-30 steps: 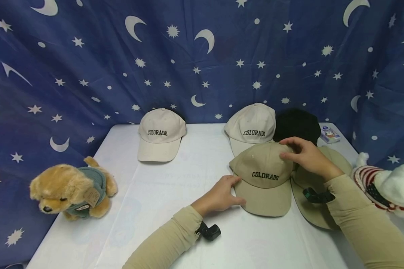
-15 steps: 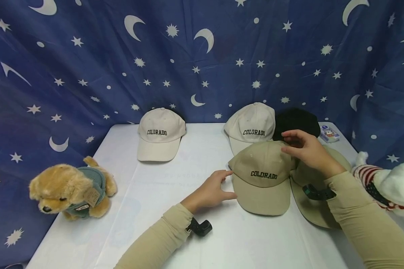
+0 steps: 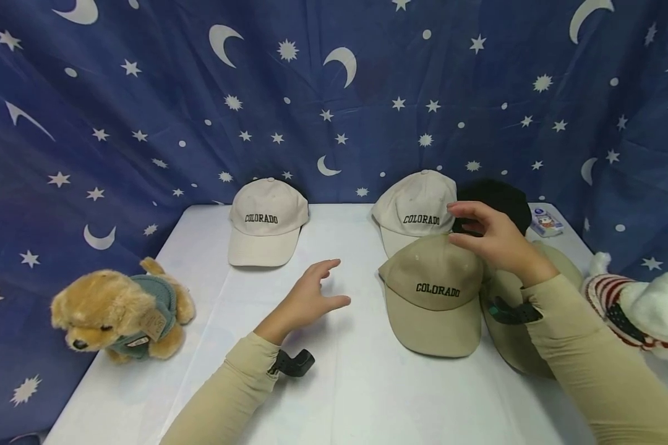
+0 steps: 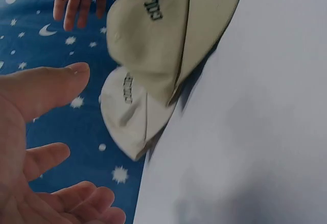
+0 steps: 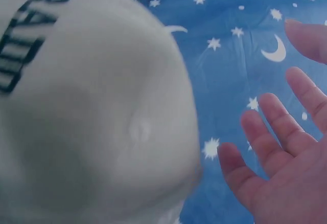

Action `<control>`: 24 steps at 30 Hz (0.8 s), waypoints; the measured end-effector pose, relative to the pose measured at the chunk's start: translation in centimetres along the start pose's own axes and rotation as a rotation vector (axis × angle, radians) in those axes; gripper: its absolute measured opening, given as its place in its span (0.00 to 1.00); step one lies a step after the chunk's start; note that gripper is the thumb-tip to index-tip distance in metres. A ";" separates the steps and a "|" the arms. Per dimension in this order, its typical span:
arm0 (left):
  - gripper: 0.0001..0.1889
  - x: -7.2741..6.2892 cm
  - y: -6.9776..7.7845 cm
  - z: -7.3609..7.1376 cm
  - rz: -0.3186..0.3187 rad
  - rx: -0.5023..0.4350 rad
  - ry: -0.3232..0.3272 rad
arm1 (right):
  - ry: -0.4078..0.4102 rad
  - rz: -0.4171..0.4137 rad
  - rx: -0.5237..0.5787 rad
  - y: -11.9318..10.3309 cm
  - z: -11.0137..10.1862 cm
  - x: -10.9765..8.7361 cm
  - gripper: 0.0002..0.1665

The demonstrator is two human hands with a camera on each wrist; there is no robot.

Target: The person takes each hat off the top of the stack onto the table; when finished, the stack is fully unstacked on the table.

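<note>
Saw a white table with a tan COLORADO cap on it, in front of a white cap, plus the right hand near the tan COLORADO cap's top and the left hand farther off to the left, both half-spread and holding nothing.

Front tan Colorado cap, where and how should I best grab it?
On the tan cap, pinch the brim's left edge, probably best from the left with your left hand. The broad brim juts toward you, its left side free of neighbours; another tan cap sits close on the right, an off-white cap behind.
</note>
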State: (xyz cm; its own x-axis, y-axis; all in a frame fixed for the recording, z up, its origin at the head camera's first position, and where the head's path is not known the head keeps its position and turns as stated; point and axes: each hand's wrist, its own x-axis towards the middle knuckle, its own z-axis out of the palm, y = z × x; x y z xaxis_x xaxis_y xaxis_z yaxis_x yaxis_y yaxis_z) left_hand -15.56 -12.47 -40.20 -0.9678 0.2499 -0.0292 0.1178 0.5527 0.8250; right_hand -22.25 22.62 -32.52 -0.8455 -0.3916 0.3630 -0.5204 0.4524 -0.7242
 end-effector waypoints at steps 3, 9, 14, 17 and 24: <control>0.41 -0.3 -0.6 -1.0 -0.009 0.000 0.030 | -0.015 -0.008 0.014 -0.5 0.7 0.5 0.27; 0.41 -0.8 -1.9 -3.5 -0.023 -0.002 0.092 | -0.065 0.003 0.055 -1.6 2.5 1.8 0.27; 0.42 -1.2 -3.0 -6.0 -0.043 -0.002 0.153 | -0.121 0.012 0.116 -2.4 4.5 3.0 0.29; 0.42 -1.3 -3.8 -7.5 -0.078 0.007 0.191 | -0.150 0.023 0.146 -3.0 5.7 3.9 0.30; 0.43 -1.2 -5.8 -10.2 -0.176 0.007 0.270 | -0.199 0.058 0.193 -3.9 9.2 6.0 0.34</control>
State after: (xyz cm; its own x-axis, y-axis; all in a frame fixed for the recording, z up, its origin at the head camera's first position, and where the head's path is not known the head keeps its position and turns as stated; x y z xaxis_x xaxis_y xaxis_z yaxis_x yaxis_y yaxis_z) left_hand -17.35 -24.03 -39.17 -0.9974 -0.0698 -0.0197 -0.0563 0.5741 0.8168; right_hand -24.20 11.12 -32.85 -0.8233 -0.5279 0.2087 -0.4229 0.3252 -0.8458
